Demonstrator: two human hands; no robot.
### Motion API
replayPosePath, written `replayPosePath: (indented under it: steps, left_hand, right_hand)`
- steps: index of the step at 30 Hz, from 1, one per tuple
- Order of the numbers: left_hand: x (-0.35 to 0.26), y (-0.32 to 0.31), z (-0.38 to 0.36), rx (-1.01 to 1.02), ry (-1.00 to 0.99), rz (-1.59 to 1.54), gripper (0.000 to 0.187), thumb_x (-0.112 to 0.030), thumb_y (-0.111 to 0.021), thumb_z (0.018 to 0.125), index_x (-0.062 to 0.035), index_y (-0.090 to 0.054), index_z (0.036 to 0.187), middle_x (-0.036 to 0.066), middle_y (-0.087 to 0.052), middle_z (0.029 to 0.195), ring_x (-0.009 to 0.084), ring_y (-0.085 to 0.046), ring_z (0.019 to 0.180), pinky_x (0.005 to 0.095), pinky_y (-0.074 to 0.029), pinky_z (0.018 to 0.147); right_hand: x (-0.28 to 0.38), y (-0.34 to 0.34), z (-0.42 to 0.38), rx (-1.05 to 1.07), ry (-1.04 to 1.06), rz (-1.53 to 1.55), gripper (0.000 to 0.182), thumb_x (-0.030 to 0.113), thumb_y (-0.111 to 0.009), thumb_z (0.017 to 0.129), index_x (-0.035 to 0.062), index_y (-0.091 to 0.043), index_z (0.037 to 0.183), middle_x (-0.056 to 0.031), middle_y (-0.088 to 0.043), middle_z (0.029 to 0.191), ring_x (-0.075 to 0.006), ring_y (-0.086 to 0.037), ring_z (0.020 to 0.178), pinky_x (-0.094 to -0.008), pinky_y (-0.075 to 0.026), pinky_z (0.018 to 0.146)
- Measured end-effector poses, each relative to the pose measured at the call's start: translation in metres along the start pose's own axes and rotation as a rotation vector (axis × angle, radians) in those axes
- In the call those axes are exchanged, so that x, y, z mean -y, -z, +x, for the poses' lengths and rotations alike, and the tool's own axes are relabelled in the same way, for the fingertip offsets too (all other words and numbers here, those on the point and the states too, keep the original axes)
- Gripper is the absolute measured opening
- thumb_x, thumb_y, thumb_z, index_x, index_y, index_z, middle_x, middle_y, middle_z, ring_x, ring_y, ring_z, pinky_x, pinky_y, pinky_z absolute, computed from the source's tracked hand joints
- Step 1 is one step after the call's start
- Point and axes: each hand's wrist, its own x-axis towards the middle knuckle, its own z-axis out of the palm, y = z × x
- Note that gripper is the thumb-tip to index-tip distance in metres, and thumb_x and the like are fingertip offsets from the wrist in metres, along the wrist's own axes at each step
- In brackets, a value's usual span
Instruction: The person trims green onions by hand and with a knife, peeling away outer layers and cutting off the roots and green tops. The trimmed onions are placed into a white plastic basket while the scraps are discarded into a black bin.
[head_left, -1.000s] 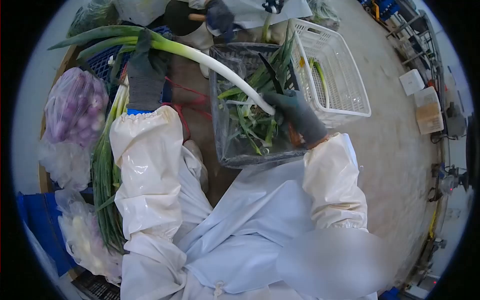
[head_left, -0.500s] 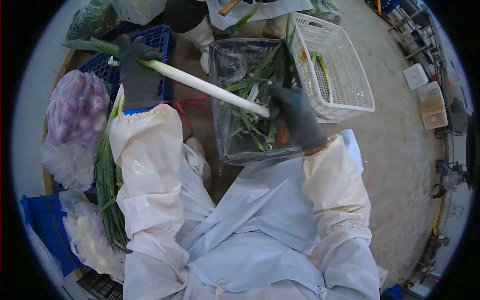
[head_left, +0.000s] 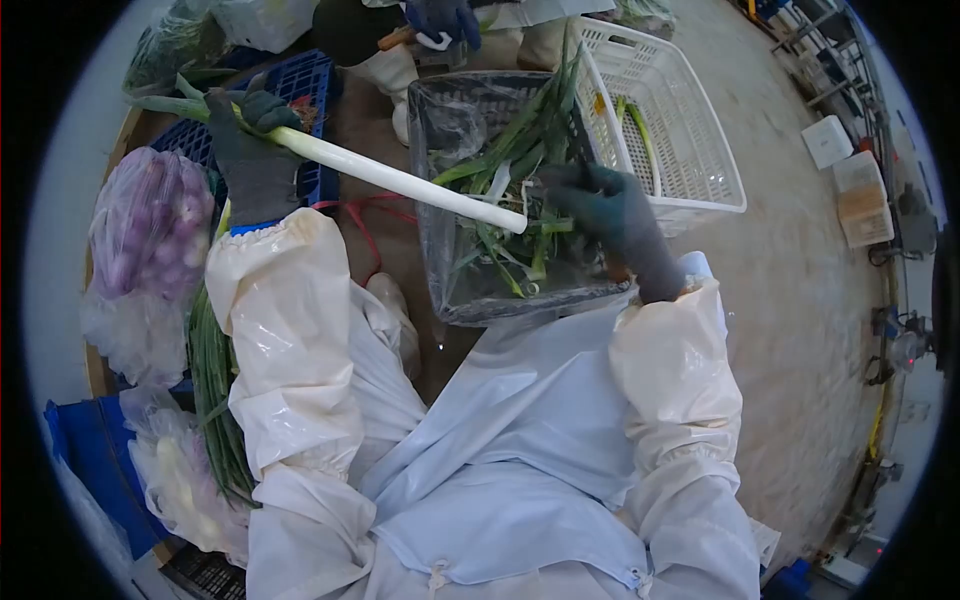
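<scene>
My left hand [head_left: 250, 135], in a dark glove, is closed around the green end of a long leek [head_left: 390, 182]. Its white shaft slopes down to the right, and the bare end hangs over a dark crate [head_left: 470, 312] lined with clear plastic. Green leaf trimmings [head_left: 510, 165] lie in that crate. My right hand [head_left: 605, 205], gloved and blurred, is just right of the leek's end, not touching it. Its fingers are curled, and a brown wooden handle [head_left: 617, 268] shows below the palm; the rest of that tool is hidden.
A white basket [head_left: 700, 110] holding a few green stalks stands right of the crate. On the left are bagged purple onions [head_left: 150, 220], a blue crate [head_left: 320, 130] and long green leaves [head_left: 212, 390]. Opposite, another person's gloved hand [head_left: 445, 20] holds a wooden-handled tool.
My right hand has moved right, away from the leek's end, and the brown handle has moved with it. The leek has shifted slightly left. The other person's hand has come further into view.
</scene>
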Motion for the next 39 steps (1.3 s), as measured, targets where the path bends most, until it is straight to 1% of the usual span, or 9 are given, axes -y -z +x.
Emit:
replayPosePath:
  steps: [4,13,18,22,25,28,31,36,39]
  left_hand:
    - [-0.004,0.001,0.003,-0.065,-0.015,-0.014,0.058,-0.026,-0.071,0.086,0.013,-0.042,0.118,-0.001,-0.038,0.069,0.0078,-0.04,0.058,0.0228,-0.041,0.055]
    - [-0.007,-0.002,-0.002,0.15,0.058,-0.05,0.076,-0.026,-0.077,0.08,0.0145,-0.036,0.129,-0.002,-0.036,0.069,0.0073,-0.039,0.059,0.0215,-0.04,0.058]
    - [-0.006,-0.004,0.0,0.247,0.121,-0.129,0.075,-0.023,-0.078,0.079,0.0146,-0.036,0.13,-0.003,-0.038,0.069,0.0066,-0.04,0.058,0.0216,-0.04,0.057]
    - [-0.004,-0.02,-0.008,0.172,0.173,-0.108,0.076,-0.021,-0.079,0.078,0.0147,-0.037,0.13,-0.003,-0.039,0.068,0.0066,-0.041,0.058,0.0219,-0.04,0.056]
    - [0.021,-0.039,-0.017,0.33,0.141,-0.126,0.076,-0.02,-0.079,0.078,0.0147,-0.037,0.13,-0.003,-0.039,0.067,0.0068,-0.042,0.057,0.0217,-0.041,0.056]
    - [0.021,-0.035,-0.014,0.396,0.139,-0.163,0.077,-0.024,-0.078,0.078,0.0144,-0.037,0.131,-0.003,-0.039,0.066,0.0066,-0.042,0.056,0.0214,-0.04,0.054]
    - [0.012,-0.027,-0.008,0.377,0.126,-0.195,0.078,-0.029,-0.077,0.079,0.0143,-0.039,0.13,-0.004,-0.038,0.066,0.0063,-0.041,0.055,0.0212,-0.04,0.053]
    - [0.005,-0.02,-0.004,0.356,0.099,-0.215,0.081,-0.039,-0.076,0.079,0.0141,-0.041,0.129,-0.005,-0.037,0.065,0.0058,-0.04,0.053,0.0209,-0.038,0.049]
    - [0.008,-0.021,-0.008,0.309,0.041,-0.194,0.08,-0.04,-0.074,0.081,0.0129,-0.04,0.131,-0.004,-0.037,0.065,0.006,-0.04,0.053,0.0208,-0.039,0.047]
  right_hand:
    - [-0.008,-0.015,-0.001,0.236,0.015,-0.052,0.027,0.021,-0.069,0.082,0.004,-0.072,0.102,-0.0024,-0.063,0.073,-0.0063,-0.055,0.053,-0.0231,-0.044,0.046]
    - [0.017,-0.022,-0.012,0.302,-0.162,-0.074,0.023,0.015,-0.067,0.081,0.0051,-0.073,0.1,-0.0024,-0.066,0.069,-0.0081,-0.056,0.048,-0.0217,-0.045,0.045]
    - [0.012,-0.023,-0.011,0.323,-0.12,-0.045,0.023,0.016,-0.065,0.081,0.0043,-0.073,0.099,-0.0031,-0.064,0.065,-0.0091,-0.055,0.044,-0.0226,-0.044,0.042]
    - [0.011,-0.02,-0.01,0.38,-0.097,0.0,0.023,0.019,-0.064,0.082,0.0018,-0.072,0.094,-0.0035,-0.061,0.062,-0.0094,-0.053,0.043,-0.023,-0.042,0.041]
    - [0.007,-0.013,-0.009,0.535,-0.287,0.046,0.027,0.022,-0.064,0.083,0.0007,-0.073,0.095,-0.0016,-0.064,0.073,-0.0071,-0.057,0.066,-0.0228,-0.045,0.061]
    - [0.01,-0.018,-0.012,0.527,-0.23,-0.081,0.025,0.023,-0.063,0.083,0.0011,-0.072,0.092,-0.001,-0.062,0.071,-0.0071,-0.055,0.06,-0.0241,-0.043,0.054]
    - [0.007,-0.025,-0.017,0.519,-0.128,0.199,0.025,0.024,-0.063,0.084,0.0004,-0.071,0.089,-0.0021,-0.061,0.067,-0.0071,-0.053,0.052,-0.0235,-0.04,0.046]
    - [0.021,-0.016,-0.021,0.6,-0.259,0.386,0.026,0.02,-0.054,0.088,-0.0033,-0.067,0.092,0.0003,-0.052,0.055,-0.0049,-0.047,0.044,-0.0194,-0.034,0.042]
    - [0.012,-0.015,-0.022,0.532,-0.027,0.291,0.026,0.019,-0.054,0.087,-0.0032,-0.067,0.091,0.0007,-0.051,0.053,-0.0043,-0.046,0.043,-0.0196,-0.033,0.041]
